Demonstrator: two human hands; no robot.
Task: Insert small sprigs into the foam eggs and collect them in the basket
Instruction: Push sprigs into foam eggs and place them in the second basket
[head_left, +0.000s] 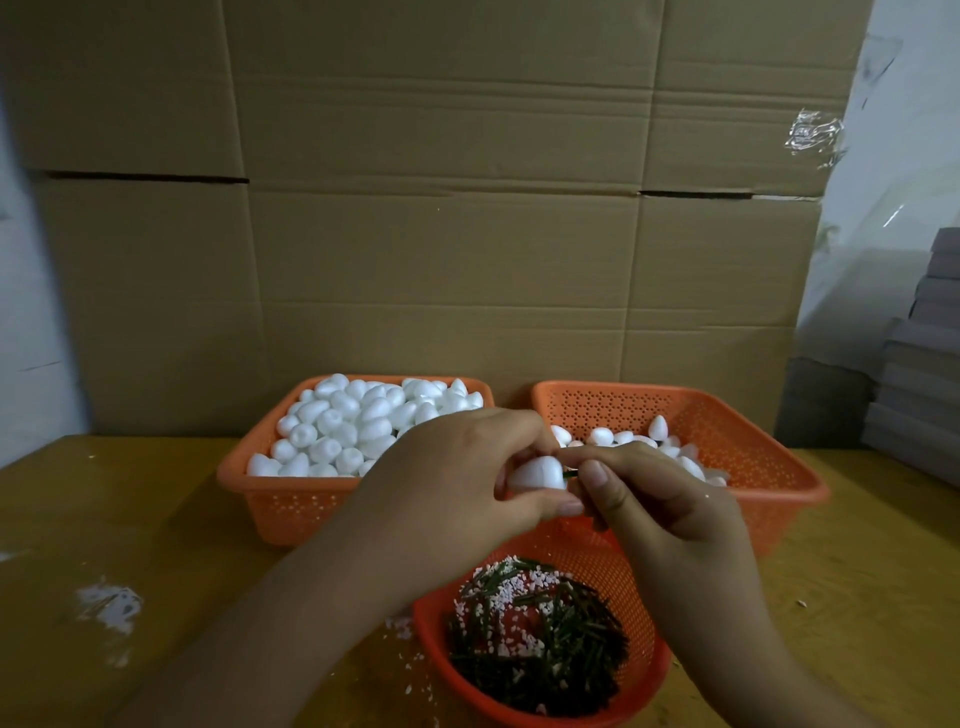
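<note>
Holding a foam egg (537, 475) between curled fingers and thumb, the left hand (457, 478) keeps it above the gap between the three orange baskets, its blunt end turned toward the right hand (654, 499). That hand pinches a dark green sprig (570, 473) whose short visible length lies roughly level, pointing left into the egg's end; the egg's long axis runs the same way, so the push would seem to go straight along it, right to left. The right hand sits just in front of the right basket (769, 415), which holds a few eggs and is probably the collecting one. The left basket (270, 499) is heaped with eggs; the near basket (644, 613) below the hands holds loose sprigs and white crumbs on the yellow surface (130, 519). How deep the sprig has gone is hidden by fingertips, and most of its length is covered by the pinch
</note>
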